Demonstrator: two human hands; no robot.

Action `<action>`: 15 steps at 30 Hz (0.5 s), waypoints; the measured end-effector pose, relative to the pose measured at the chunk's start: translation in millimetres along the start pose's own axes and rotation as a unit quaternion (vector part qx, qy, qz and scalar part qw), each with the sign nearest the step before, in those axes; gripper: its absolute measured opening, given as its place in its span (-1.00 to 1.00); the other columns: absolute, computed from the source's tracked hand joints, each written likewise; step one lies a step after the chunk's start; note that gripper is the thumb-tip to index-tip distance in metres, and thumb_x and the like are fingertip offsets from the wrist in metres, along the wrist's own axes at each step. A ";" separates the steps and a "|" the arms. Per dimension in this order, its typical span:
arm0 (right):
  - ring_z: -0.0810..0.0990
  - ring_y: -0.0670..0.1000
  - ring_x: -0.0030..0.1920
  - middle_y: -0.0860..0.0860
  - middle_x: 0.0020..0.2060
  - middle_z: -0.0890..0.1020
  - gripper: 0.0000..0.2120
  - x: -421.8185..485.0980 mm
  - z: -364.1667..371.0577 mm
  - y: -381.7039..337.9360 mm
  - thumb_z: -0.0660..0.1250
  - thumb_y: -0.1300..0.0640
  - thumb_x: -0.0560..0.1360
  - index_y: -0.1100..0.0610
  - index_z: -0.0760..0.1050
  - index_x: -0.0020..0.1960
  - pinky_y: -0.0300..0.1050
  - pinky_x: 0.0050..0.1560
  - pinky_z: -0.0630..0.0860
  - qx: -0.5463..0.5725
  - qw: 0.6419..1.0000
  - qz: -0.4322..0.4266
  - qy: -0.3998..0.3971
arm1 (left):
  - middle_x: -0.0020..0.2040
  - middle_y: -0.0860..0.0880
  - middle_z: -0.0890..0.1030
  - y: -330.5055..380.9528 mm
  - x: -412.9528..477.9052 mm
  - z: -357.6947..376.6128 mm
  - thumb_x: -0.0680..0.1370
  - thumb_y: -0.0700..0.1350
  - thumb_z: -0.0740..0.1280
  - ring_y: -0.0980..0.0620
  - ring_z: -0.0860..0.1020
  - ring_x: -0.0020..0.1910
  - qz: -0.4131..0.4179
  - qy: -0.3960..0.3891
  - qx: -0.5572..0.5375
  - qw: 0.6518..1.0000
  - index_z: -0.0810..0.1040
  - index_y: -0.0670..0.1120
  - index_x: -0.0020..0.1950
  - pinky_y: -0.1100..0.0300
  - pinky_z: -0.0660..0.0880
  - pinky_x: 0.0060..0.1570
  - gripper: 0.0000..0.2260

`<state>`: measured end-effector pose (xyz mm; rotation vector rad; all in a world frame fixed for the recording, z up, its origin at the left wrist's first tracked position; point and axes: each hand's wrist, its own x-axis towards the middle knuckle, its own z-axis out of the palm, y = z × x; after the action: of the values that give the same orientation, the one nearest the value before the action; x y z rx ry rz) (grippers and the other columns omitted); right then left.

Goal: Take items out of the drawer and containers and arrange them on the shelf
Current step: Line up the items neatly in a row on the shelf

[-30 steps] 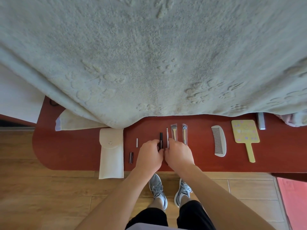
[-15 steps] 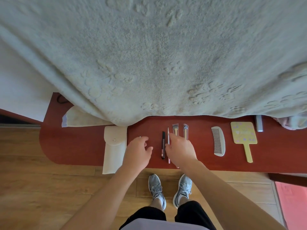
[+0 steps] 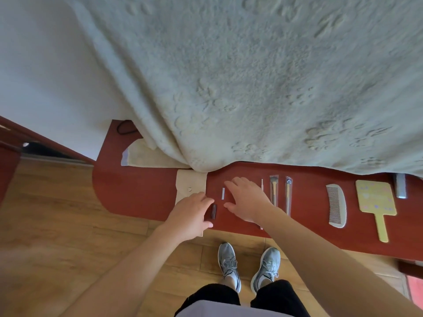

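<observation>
The left hand (image 3: 190,216) curls by the small dark tube (image 3: 214,211) on the red shelf (image 3: 137,195); I cannot tell if it holds it. The right hand (image 3: 248,200) is flat and loose, holding nothing. Lay the small dark tube straight beside the white stick (image 3: 223,193), in line with the brushes (image 3: 274,191).

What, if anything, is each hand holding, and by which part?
The right hand holds nothing, fingers spread. The left hand curls at the small dark tube; a grip cannot be told.
</observation>
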<state>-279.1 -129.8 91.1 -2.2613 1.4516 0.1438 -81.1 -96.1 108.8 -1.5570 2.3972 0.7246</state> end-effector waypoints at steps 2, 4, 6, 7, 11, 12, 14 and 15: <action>0.39 0.09 0.27 0.04 0.27 0.43 -0.41 5.7 2.9 -2.2 0.27 -0.15 0.52 0.09 0.26 0.45 -0.01 0.23 0.40 -0.003 1.000 0.002 -0.002 | 0.28 0.02 0.44 -2.6 3.6 2.0 0.52 0.12 0.39 0.00 0.46 0.21 0.013 0.005 0.002 1.000 0.35 -0.02 0.46 0.12 0.42 0.15 -0.44; 0.40 0.09 0.26 0.04 0.26 0.44 -0.42 9.9 5.5 -2.5 0.27 -0.15 0.52 0.09 0.28 0.44 -0.01 0.23 0.40 -0.002 1.000 0.005 -0.005 | 0.25 0.02 0.44 -4.7 7.1 4.0 0.52 0.11 0.39 0.00 0.46 0.19 0.026 0.008 0.011 1.000 0.37 -0.03 0.44 0.12 0.42 0.13 -0.46; 0.40 0.08 0.26 0.03 0.25 0.44 -0.44 12.2 7.8 -1.7 0.28 -0.15 0.52 0.08 0.31 0.43 -0.02 0.22 0.41 -0.001 1.000 0.008 -0.008 | 0.21 0.02 0.45 -6.5 9.6 6.1 0.51 0.11 0.39 0.00 0.47 0.14 0.033 0.010 0.020 0.999 0.41 -0.04 0.40 0.13 0.42 0.08 -0.49; 0.40 0.07 0.25 0.03 0.24 0.44 -0.45 12.9 8.7 -1.5 0.28 -0.15 0.52 0.08 0.33 0.42 -0.02 0.22 0.41 0.000 1.000 0.008 -0.009 | 0.19 0.02 0.46 -7.2 10.5 7.1 0.51 0.11 0.39 0.00 0.47 0.12 0.037 0.011 0.023 0.999 0.43 -0.05 0.38 0.14 0.42 0.06 -0.50; 0.42 0.07 0.21 0.03 0.19 0.46 -0.51 14.4 11.2 -3.4 0.28 -0.14 0.51 0.07 0.41 0.35 -0.02 0.17 0.43 0.005 1.000 0.014 -0.002 | 0.17 0.01 0.46 -9.4 13.8 11.3 0.51 0.10 0.39 -0.01 0.48 0.11 0.045 0.010 0.029 0.999 0.44 -0.05 0.37 0.11 0.46 0.06 -0.52; 0.43 0.07 0.19 0.03 0.18 0.47 -0.54 14.7 11.7 -4.7 0.29 -0.13 0.51 0.08 0.43 0.32 -0.02 0.15 0.44 0.006 1.000 0.016 0.003 | 0.16 0.01 0.47 -9.6 14.5 12.0 0.51 0.10 0.39 -0.01 0.48 0.10 0.045 0.011 0.030 0.998 0.45 -0.05 0.36 0.10 0.47 0.06 -0.53; 0.45 0.08 0.15 0.04 0.13 0.49 -0.60 15.8 13.4 -7.1 0.29 -0.09 0.51 0.09 0.49 0.26 -0.01 0.11 0.46 0.008 1.000 0.020 0.013 | 0.13 0.01 0.48 -9.8 15.1 12.8 0.51 0.09 0.39 -0.01 0.49 0.08 0.046 0.015 0.032 0.998 0.48 -0.05 0.33 0.10 0.47 0.04 -0.56; 0.45 0.08 0.13 0.04 0.12 0.49 -0.63 16.2 14.2 -7.8 0.29 -0.08 0.51 0.10 0.50 0.23 -0.01 0.09 0.47 0.008 1.000 0.022 0.016 | 0.12 0.01 0.48 -9.7 15.5 13.1 0.51 0.08 0.40 -0.01 0.49 0.07 0.046 0.016 0.031 0.998 0.50 -0.06 0.32 0.11 0.47 0.03 -0.57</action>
<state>-262.9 -134.7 75.6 -2.2297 1.5134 0.1092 -80.4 -105.2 88.3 -1.4534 2.5046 0.6388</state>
